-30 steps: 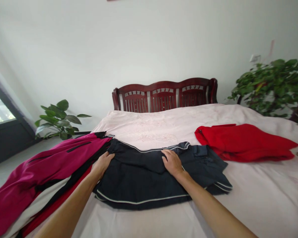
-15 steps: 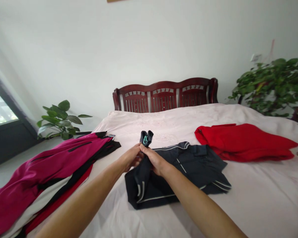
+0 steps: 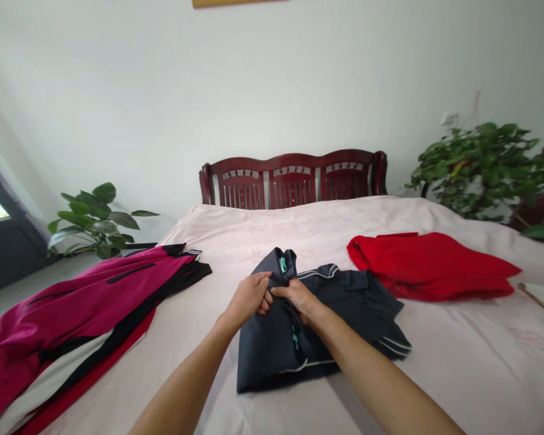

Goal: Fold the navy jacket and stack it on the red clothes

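A dark navy garment with white piping lies partly folded on the bed in front of me. Its left part is doubled over, and small teal pieces show along the fold. My left hand grips the folded layer from the left, fingers curled in. My right hand pinches the same fold from the other side, thumb on top. The two hands nearly meet near the fold's upper end. Some of the right fingers are hidden behind the cloth.
On the left lies a pile of clothes with a magenta jacket on top. A folded red garment rests at the right on the pink bedsheet. Beyond are a wooden headboard and potted plants.
The navy fold, bunched upright before, now spreads flatter toward the left. My hands have shifted along it, and more of its teal pieces show. The view has moved slightly.
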`<state>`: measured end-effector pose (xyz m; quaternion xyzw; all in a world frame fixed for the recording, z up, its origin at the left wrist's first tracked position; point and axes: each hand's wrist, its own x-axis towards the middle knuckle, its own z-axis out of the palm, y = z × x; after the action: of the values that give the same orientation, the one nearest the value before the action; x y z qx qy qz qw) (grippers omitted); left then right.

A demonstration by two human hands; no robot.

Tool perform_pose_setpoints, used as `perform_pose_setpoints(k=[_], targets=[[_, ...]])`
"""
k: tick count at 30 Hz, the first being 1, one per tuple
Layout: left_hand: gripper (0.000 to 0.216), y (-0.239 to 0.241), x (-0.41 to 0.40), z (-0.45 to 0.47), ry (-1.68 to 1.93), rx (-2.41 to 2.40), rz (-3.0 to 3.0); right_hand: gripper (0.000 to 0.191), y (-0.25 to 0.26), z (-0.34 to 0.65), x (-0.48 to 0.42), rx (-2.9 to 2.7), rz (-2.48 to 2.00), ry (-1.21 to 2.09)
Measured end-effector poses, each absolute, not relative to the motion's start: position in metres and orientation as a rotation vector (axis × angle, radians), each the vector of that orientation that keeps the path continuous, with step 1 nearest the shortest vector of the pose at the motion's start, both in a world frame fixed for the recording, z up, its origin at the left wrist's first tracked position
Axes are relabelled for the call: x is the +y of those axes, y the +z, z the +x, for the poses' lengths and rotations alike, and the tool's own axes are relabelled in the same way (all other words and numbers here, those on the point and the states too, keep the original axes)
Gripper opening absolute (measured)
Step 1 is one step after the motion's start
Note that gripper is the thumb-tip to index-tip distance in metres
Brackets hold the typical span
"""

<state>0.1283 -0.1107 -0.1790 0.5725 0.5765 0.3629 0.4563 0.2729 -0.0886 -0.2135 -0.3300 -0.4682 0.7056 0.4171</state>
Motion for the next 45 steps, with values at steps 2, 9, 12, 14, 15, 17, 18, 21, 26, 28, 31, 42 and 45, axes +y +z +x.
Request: perform_pose_setpoints(k=[2, 9, 12, 14, 15, 17, 18, 21, 26, 28, 31, 42, 45], targets=[[0.043, -0.182, -0.114, 0.130, 0.957, 1.503, 1.498, 0.025, -0.215, 0.286, -0.080, -1.135, -0.901, 1.759], [0.047, -0.221, -0.142, 0.155, 0.780, 1.676, 2.244, 0.021, -0.232, 0.347, -0.044, -1.465, -1.350, 1.450], [0.052, -0.252, -0.150, 0.171, 0.535, 1.695, 2.402, 0.019, -0.245, 0.362, -0.037, -1.564, -1.515, 1.310], [0.055, -0.267, -0.154, 0.179, 0.505, 1.725, 2.478, 0.024, -0.247, 0.370, -0.034, -1.638, -1.602, 1.200], [0.056, -0.271, -0.155, 0.181, 0.511, 1.742, 2.501, 0.025, -0.246, 0.373, -0.034, -1.681, -1.646, 1.135], [0.056, -0.276, -0.156, 0.183, 0.526, 1.749, 2.531, 0.025, -0.236, 0.376, -0.033, -1.760, -1.734, 0.970], [0.056, -0.276, -0.156, 0.184, 0.527, 1.735, 2.546, 0.026, -0.229, 0.375, -0.034, -1.788, -1.773, 0.876], [0.055, -0.275, -0.157, 0.184, 0.521, 1.692, 2.589, 0.040, -0.204, 0.360, -0.039, -1.866, -1.773, 0.572], [0.056, -0.277, -0.161, 0.186, 0.522, 1.695, 2.620, 0.057, -0.210, 0.324, -0.047, -2.251, -1.429, -0.028], [0.056, -0.281, -0.166, 0.186, 0.522, 1.665, 2.622, 0.061, -0.234, 0.323, -0.044, -2.365, -1.500, -0.008], [0.055, -0.286, -0.170, 0.181, 0.562, 1.607, 2.558, 0.064, -0.274, 0.334, -0.037, -2.463, -1.628, 0.092], [0.053, -0.267, -0.133, 0.145, 1.147, 1.355, 0.858, 0.064, -0.288, 0.337, -0.035, -2.423, -1.636, 0.076], [0.036, -0.264, -0.134, 0.145, 1.116, 1.242, 0.801, 0.062, -0.287, 0.332, -0.040, -2.389, -1.641, 0.088]])
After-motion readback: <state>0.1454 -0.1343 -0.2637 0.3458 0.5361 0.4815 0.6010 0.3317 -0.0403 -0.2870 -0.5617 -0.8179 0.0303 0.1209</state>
